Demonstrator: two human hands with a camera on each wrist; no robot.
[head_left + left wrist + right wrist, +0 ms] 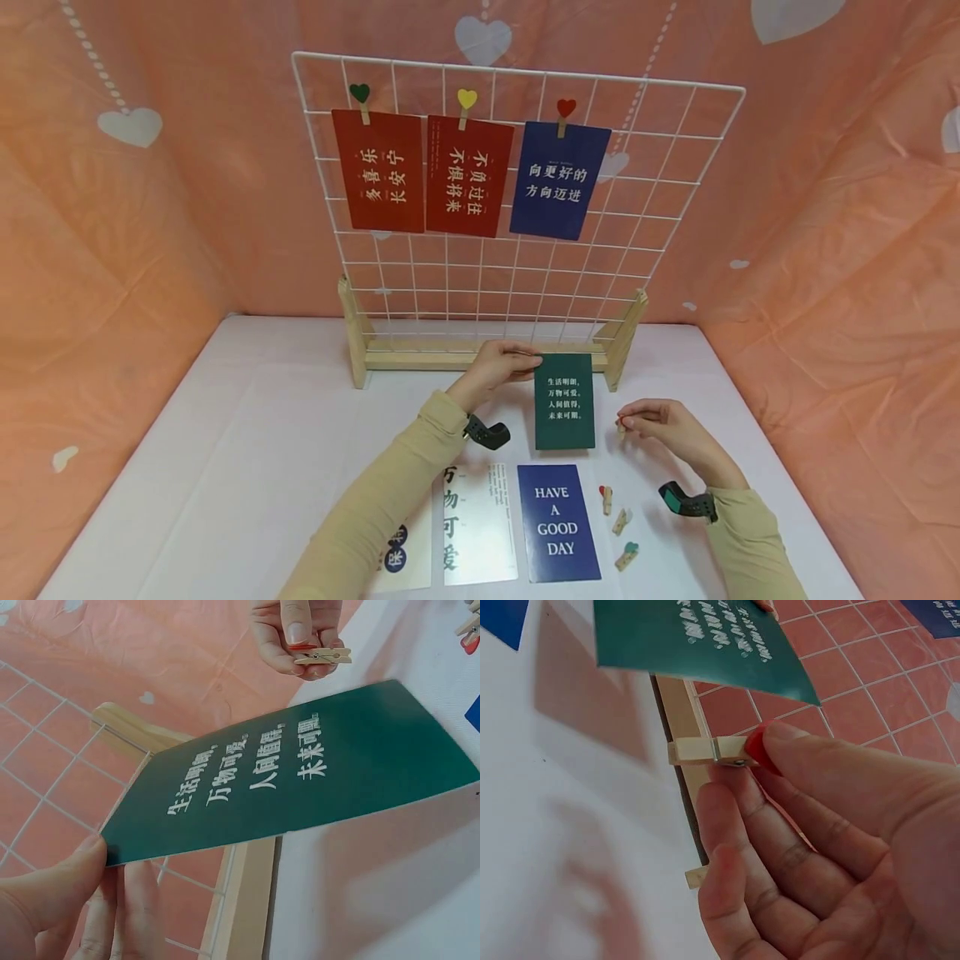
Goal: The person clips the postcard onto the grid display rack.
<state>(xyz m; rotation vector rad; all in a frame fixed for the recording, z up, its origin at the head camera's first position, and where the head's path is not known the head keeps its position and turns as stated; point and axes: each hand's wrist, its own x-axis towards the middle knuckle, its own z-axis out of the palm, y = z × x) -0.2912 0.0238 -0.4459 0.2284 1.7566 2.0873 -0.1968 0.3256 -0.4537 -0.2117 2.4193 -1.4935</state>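
My left hand (pixel 497 371) pinches a green card (pixel 564 417) by its upper left corner, thumb on the printed face. The card hangs above the table in front of the rack's wooden base, white characters facing me. To its right, my right hand (pixel 663 427) pinches a small wooden clothespin (pixel 697 750) with a red heart (pixel 761 748) on it. In the right wrist view the thumb presses the heart and the clothespin's tip points away from the fingers. The clothespin is apart from the card.
Behind stands a white wire grid rack (pixel 517 267) with two red cards (pixel 378 171) and a blue card (pixel 561 179) clipped near its top. On the table lie a blue card (pixel 558 525), a white card (pixel 480 525), another partly hidden card (pixel 412 558) and three heart clothespins (pixel 621 522).
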